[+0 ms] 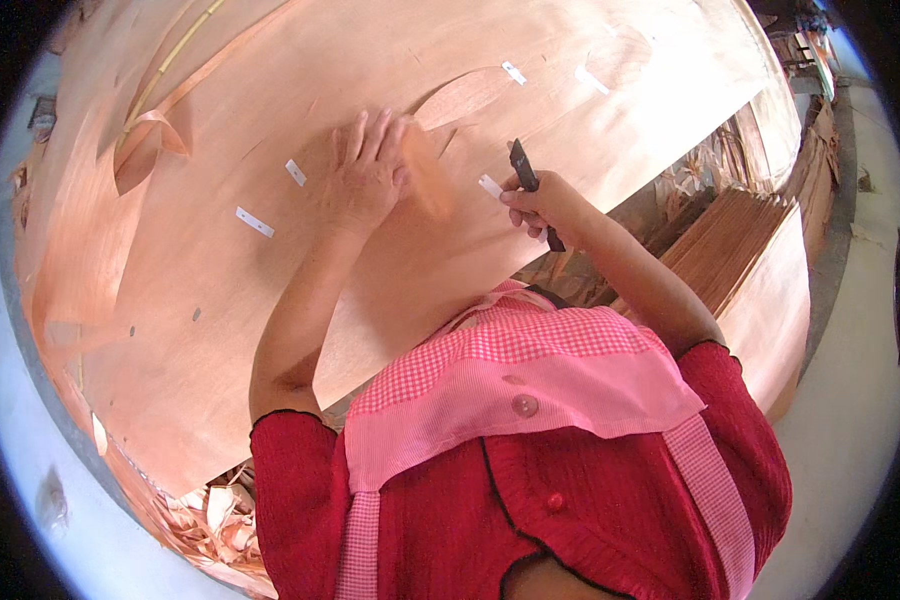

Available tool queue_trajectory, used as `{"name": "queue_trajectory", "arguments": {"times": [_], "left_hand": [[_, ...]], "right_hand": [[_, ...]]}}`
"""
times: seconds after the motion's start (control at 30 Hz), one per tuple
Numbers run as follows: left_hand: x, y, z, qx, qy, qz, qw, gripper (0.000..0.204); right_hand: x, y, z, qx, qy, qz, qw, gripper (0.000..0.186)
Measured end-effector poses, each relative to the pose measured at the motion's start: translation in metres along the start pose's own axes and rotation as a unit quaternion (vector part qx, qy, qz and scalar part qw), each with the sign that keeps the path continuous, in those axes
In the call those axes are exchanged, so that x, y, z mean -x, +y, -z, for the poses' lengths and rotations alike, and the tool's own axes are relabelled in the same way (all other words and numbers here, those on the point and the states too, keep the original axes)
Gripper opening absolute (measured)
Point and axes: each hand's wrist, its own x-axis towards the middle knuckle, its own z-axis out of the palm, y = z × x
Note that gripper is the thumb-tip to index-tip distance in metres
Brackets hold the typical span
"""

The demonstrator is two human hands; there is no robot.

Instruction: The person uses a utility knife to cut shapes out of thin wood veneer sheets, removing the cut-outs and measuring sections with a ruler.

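A broad sheet of pale wood veneer (pixel 220 270) spreads out before me. My left hand (pixel 370 170) rests on it with fingers stretched, beside a blurred orange-brown veneer piece (pixel 427 172); whether thumb and piece touch I cannot tell. Near the sheet's right edge, my right hand (pixel 542 205) is closed around a black utility knife (pixel 522 168), held upright. A short white tape strip (pixel 491 187) sticks out by its fingertips. Beyond my left hand lies a long, pointed veneer patch (pixel 462 96), with white tape (pixel 513 72) at its far end.
More white tape strips (pixel 255 222) are on the sheet. A thin bamboo stick (pixel 167 65) and curled veneer (pixel 150 140) lie at the far left. Stacked veneer sheets (pixel 725 245) stand at the right. Veneer scraps (pixel 220 520) heap below the sheet's near left edge.
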Motion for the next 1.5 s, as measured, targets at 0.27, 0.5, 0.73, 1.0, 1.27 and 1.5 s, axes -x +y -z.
{"name": "queue_trajectory", "arguments": {"times": [0.27, 0.5, 0.73, 1.0, 1.27, 1.5], "left_hand": [[0.119, -0.022, 0.064, 0.294, -0.321, -0.282, 0.855, 0.020], [0.020, 0.003, 0.020, -0.038, -0.075, 0.073, 0.994, 0.036], [0.066, 0.026, 0.031, 0.131, -0.180, -0.006, 0.975, 0.036], [0.010, 0.002, -0.023, -0.020, -0.011, 0.010, 1.000, 0.032], [0.022, 0.006, -0.035, -0.056, -0.017, 0.027, 0.998, 0.033], [0.020, 0.012, -0.028, -0.062, -0.042, 0.025, 0.997, 0.034]], "right_hand": [[0.004, 0.012, -0.009, -0.066, 0.037, 0.002, 0.997, 0.021], [0.013, 0.006, -0.017, -0.110, 0.056, 0.021, 0.992, 0.024], [0.012, 0.013, -0.013, -0.121, 0.057, 0.014, 0.991, 0.019], [0.011, 0.007, -0.014, -0.119, 0.023, 0.052, 0.991, 0.022], [-0.022, -0.007, -0.012, -0.021, 0.021, 0.061, 0.998, 0.020], [-0.094, -0.046, -0.065, 0.003, 0.074, 0.093, 0.993, 0.019]]}}
